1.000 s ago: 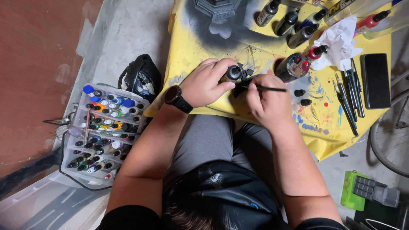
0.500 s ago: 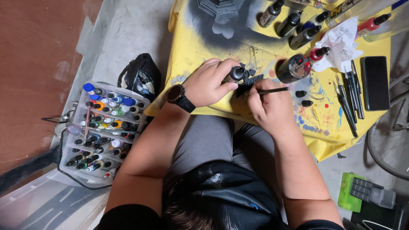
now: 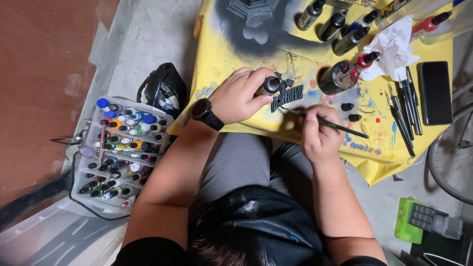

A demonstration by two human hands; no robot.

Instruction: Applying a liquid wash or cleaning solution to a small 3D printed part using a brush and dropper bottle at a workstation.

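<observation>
Paintbrush [image 3: 329, 123] sits pinched in the closed right hand [image 3: 319, 134], its tip toward a small black lettered piece [image 3: 287, 97]. That piece lies on the yellow cloth [image 3: 231, 54], near its front edge, mounted on a dark holder [image 3: 269, 86] gripped by the left hand [image 3: 239, 96]. Spare brushes [image 3: 404, 108] lie well right; bare cloth between.

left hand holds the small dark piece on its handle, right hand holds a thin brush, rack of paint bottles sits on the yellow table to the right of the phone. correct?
Not quite. The head view shows the rack of paint bottles on the floor at the person's left, off the yellow table and far from the phone. The rest holds: left hand holds the small dark piece, right hand holds the thin brush.
</observation>
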